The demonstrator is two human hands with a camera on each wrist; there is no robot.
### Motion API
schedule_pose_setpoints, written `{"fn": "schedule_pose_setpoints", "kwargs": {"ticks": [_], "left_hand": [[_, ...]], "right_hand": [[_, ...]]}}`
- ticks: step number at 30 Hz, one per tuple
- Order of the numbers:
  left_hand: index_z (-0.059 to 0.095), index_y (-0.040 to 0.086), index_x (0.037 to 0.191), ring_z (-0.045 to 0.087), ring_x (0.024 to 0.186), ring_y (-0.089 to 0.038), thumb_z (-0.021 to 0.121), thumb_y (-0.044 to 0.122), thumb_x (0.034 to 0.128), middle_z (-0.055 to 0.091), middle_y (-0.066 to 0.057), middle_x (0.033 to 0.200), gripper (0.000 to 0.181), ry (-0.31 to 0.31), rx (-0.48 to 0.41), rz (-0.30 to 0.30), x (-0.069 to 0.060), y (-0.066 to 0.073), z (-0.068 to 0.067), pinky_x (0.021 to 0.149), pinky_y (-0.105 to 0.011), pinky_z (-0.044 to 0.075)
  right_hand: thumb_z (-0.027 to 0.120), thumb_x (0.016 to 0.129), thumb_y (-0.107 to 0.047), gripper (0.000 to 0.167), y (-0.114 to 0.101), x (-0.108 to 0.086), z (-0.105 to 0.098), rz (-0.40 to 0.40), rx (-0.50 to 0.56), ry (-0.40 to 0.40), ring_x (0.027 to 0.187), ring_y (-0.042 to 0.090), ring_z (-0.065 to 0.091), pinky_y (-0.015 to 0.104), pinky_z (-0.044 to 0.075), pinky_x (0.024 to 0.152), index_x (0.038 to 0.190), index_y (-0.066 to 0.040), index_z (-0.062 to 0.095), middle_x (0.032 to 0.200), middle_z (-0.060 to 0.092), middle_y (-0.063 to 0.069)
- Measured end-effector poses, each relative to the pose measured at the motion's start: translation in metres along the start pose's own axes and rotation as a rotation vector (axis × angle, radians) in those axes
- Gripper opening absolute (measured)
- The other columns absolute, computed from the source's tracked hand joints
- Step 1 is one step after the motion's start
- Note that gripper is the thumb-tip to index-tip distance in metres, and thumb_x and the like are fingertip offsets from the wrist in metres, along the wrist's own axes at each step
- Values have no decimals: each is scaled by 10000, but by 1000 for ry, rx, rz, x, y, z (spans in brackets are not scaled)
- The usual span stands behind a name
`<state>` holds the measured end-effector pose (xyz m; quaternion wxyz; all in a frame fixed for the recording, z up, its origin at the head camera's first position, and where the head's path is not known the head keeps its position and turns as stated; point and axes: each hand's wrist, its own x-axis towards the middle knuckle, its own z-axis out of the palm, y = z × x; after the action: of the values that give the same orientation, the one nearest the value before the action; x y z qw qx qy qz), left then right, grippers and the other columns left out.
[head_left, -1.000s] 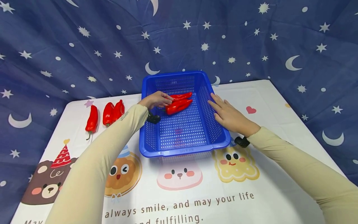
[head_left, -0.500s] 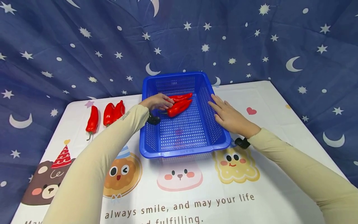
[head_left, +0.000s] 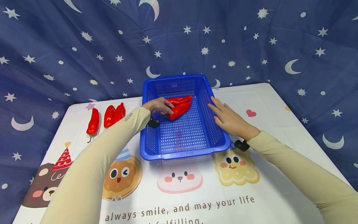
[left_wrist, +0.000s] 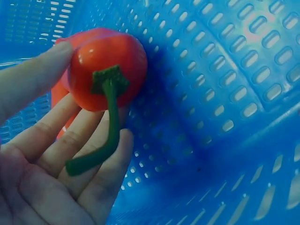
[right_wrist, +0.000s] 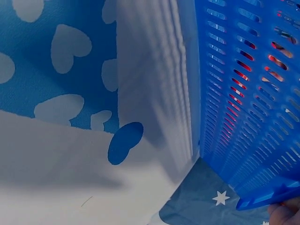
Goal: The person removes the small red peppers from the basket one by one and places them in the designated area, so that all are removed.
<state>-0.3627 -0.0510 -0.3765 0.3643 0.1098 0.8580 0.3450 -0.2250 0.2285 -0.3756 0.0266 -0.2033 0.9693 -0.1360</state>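
Inside the blue basket (head_left: 184, 152), my left hand (head_left: 160, 105) pinches a red pepper (head_left: 180, 110) near its stem end. The left wrist view shows the thumb on one side of this pepper (left_wrist: 110, 61) and the fingers behind it, with the green stem (left_wrist: 112, 126) hanging over the fingers. A second red pepper (head_left: 180, 99) lies behind it on the basket floor, its left end hidden by the hand. My right hand (head_left: 232, 119) rests on the basket's right rim with its fingers extended; a fingertip shows at the rim in the right wrist view.
Left of the basket, on the white printed tablecloth (head_left: 179, 202), lie a red pepper (head_left: 93, 122) with its stem toward the front and two red peppers (head_left: 109, 115) (head_left: 119, 112) side by side. A dark blue star-patterned curtain (head_left: 179, 18) hangs behind the table.
The pepper in my left hand has turned slightly and its stem end has shifted toward the front, with the hand. The head view has tilted a little. My right hand stays on the rim.
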Motion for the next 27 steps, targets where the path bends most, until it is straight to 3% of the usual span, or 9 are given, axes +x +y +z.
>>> {"fn": "schedule_pose_setpoints", "kwargs": {"ticks": [5,13,27], "left_hand": [[499,1,1327,564,868,-129,664,87,859,549,-151,1237,503,-19,21,-6,1,0,1,960,-336,502],[468,-12,1342,606,968,-178,671,90,854,523,-186,1316,539,-72,27,-15,1,-1,1,984,-348,491],[407,-37,1376,589,948,-164,667,127,865,494,-195,1343,596,-112,52,-43,0,2,2,1002,-349,479]], "right_hand": [[359,982,-219,555,0,-1,0,2,4,4,1469,316,68,566,98,1171,1484,-26,222,1591,50,131],[356,984,-217,551,0,0,1,-4,4,9,1469,316,66,566,100,1172,1484,-27,225,1591,50,132],[353,986,-218,547,0,-1,0,-6,6,13,1467,322,71,567,104,1171,1480,-18,230,1590,51,137]]}}
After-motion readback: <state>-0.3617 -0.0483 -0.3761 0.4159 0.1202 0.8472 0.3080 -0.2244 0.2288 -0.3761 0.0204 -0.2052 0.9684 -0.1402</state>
